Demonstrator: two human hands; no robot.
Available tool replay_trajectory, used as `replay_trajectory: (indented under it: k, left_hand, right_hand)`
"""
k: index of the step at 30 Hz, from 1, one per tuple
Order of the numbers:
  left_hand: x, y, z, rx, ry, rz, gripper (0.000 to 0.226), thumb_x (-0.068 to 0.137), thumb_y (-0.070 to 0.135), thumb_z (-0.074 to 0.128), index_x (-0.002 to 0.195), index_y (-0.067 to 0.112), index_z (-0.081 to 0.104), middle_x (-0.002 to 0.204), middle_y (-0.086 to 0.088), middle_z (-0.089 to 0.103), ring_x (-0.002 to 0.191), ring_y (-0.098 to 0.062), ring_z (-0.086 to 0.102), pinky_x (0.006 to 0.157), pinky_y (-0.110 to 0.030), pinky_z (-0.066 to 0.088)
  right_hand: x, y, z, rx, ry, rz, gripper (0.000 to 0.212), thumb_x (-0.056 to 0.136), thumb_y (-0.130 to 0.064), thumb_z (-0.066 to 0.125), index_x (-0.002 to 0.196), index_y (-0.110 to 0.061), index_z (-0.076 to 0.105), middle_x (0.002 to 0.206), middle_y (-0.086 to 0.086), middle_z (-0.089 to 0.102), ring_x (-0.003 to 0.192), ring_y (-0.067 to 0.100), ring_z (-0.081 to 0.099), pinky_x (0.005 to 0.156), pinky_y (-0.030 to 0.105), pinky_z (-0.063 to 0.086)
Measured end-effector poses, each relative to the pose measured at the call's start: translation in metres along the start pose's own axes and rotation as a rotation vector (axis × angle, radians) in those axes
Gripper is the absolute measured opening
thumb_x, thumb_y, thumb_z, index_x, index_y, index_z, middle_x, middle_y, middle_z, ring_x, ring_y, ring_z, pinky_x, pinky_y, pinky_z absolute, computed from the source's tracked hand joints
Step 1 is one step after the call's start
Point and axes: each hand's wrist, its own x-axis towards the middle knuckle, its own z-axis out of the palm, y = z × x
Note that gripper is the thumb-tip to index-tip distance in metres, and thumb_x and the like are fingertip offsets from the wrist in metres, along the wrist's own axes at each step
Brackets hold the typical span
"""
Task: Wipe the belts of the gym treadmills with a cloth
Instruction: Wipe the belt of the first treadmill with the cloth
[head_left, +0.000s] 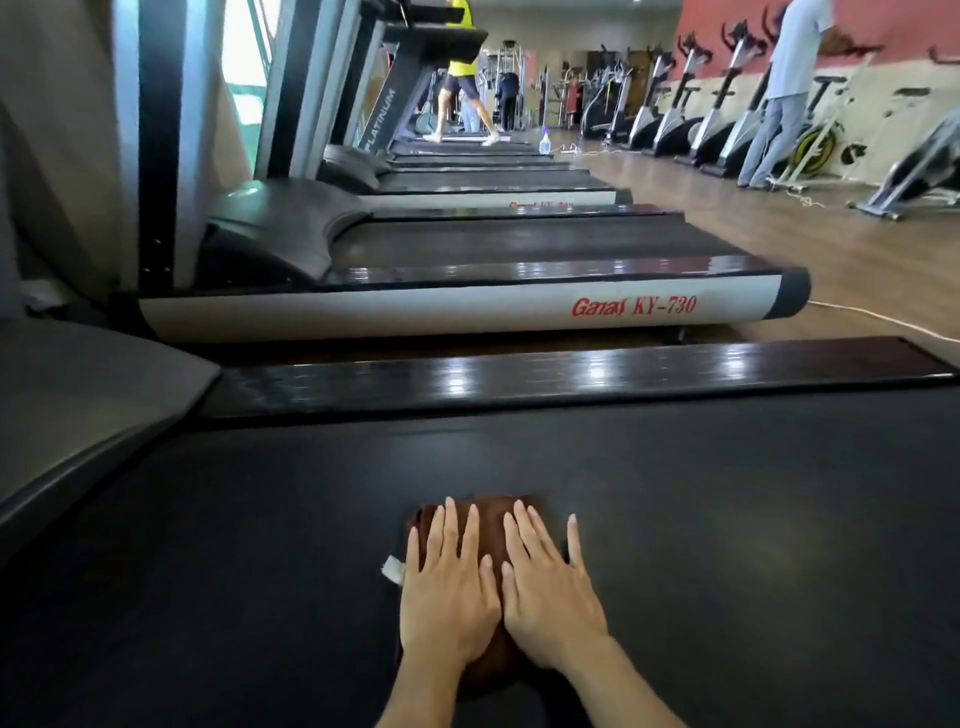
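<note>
A brown cloth (491, 525) with a white tag lies flat on the dark belt (727, 519) of the nearest treadmill. My left hand (449, 587) and my right hand (545, 587) press on it side by side, palms down and fingers straight. Most of the cloth is hidden under my hands; its far edge shows beyond my fingertips. A second treadmill belt (519, 241), marked KY-730 on its side rail, lies just beyond.
A glossy black side rail (519, 376) borders the belt. Several more treadmills line up behind. A spray bottle (544, 141) stands on the wooden floor far off. One person walks on a distant treadmill (462, 88); another stands by exercise bikes (784, 93) at right.
</note>
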Motion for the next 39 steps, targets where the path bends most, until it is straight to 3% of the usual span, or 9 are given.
replay_trajectory:
  k: [2,6,13,18,22,28,33,36,39]
  left_hand:
    - [-0.028,0.009,-0.004,-0.005,-0.028,0.030,0.086,0.082,0.046,-0.021,0.163,0.021,-0.007,0.169,-0.004,-0.016,0.157,-0.019,-0.015,0.128,-0.045,-0.008]
    - [-0.075,0.029,-0.002,-0.001,-0.031,0.064,0.080,0.089,0.046,-0.014,0.164,0.020,-0.003,0.170,-0.006,-0.012,0.158,-0.020,-0.012,0.128,-0.046,-0.005]
    - [-0.137,0.056,0.012,0.013,-0.043,0.057,0.061,0.100,0.042,0.030,0.152,0.014,0.048,0.160,-0.012,0.040,0.148,-0.027,0.039,0.119,-0.050,0.036]
    - [-0.170,0.075,0.018,-0.025,-0.019,0.099,0.062,0.099,0.041,0.033,0.153,0.013,0.046,0.161,-0.013,0.039,0.149,-0.027,0.037,0.116,-0.047,0.019]
    - [-0.188,0.083,0.006,-0.034,-0.116,0.124,0.072,0.096,0.049,0.000,0.162,0.021,-0.002,0.169,-0.005,-0.011,0.157,-0.021,-0.009,0.127,-0.041,-0.012]
    - [-0.207,0.093,0.008,-0.009,-0.099,0.158,0.060,0.098,0.046,0.039,0.148,0.017,0.053,0.157,-0.005,0.047,0.143,-0.023,0.047,0.113,-0.045,0.023]
    - [-0.208,0.109,-0.003,-0.056,-0.107,0.190,0.060,0.100,0.050,0.036,0.150,0.022,0.050,0.162,0.001,0.039,0.150,-0.015,0.032,0.122,-0.038,0.006]
    - [-0.202,0.120,-0.008,-0.119,-0.070,0.238,0.073,0.098,0.053,0.008,0.163,0.022,0.022,0.172,0.006,0.002,0.156,-0.007,-0.008,0.125,-0.037,-0.010]
    - [-0.195,0.118,-0.011,-0.116,-0.029,0.244,0.081,0.092,0.056,-0.003,0.164,0.022,0.013,0.171,0.008,-0.007,0.155,-0.005,-0.016,0.127,-0.038,-0.012]
  right_hand:
    - [-0.030,0.002,-0.002,0.026,-0.094,-0.002,0.064,0.108,-0.037,0.017,0.167,-0.015,0.004,0.174,0.001,-0.004,0.159,0.012,-0.011,0.120,0.051,-0.023]
    - [-0.086,0.010,-0.003,0.018,-0.072,0.032,0.067,0.104,-0.041,0.009,0.167,-0.015,0.006,0.174,0.002,-0.003,0.158,0.013,-0.012,0.120,0.052,-0.019]
    - [-0.159,0.013,-0.008,-0.050,-0.097,0.079,0.059,0.101,-0.042,0.038,0.150,-0.014,0.054,0.158,0.005,0.049,0.148,0.021,0.042,0.120,0.053,0.010]
    - [-0.198,0.023,-0.017,-0.081,-0.087,0.076,0.059,0.102,-0.043,0.036,0.150,-0.014,0.054,0.157,0.005,0.050,0.147,0.022,0.044,0.118,0.053,0.014]
    - [-0.219,0.027,-0.022,-0.091,-0.079,0.090,0.060,0.103,-0.040,0.035,0.152,-0.010,0.051,0.160,0.007,0.046,0.149,0.022,0.040,0.119,0.056,0.010]
    - [-0.234,0.036,-0.030,-0.084,-0.079,0.081,0.061,0.107,-0.040,0.021,0.147,-0.013,0.058,0.154,0.006,0.053,0.143,0.022,0.050,0.116,0.060,0.017]
    - [-0.244,0.069,-0.031,-0.121,-0.142,0.135,0.064,0.108,-0.043,0.013,0.157,-0.016,0.044,0.166,0.003,0.035,0.154,0.017,0.028,0.121,0.059,0.004]
    - [-0.242,0.101,-0.054,-0.162,-0.199,0.169,0.077,0.098,-0.047,-0.007,0.166,-0.015,0.011,0.174,0.001,0.002,0.159,0.013,-0.003,0.119,0.054,-0.022]
    - [-0.228,0.114,-0.081,-0.248,-0.346,0.211,0.076,0.095,-0.044,-0.013,0.165,-0.015,-0.007,0.172,0.005,-0.017,0.159,0.017,-0.016,0.116,0.056,-0.027]
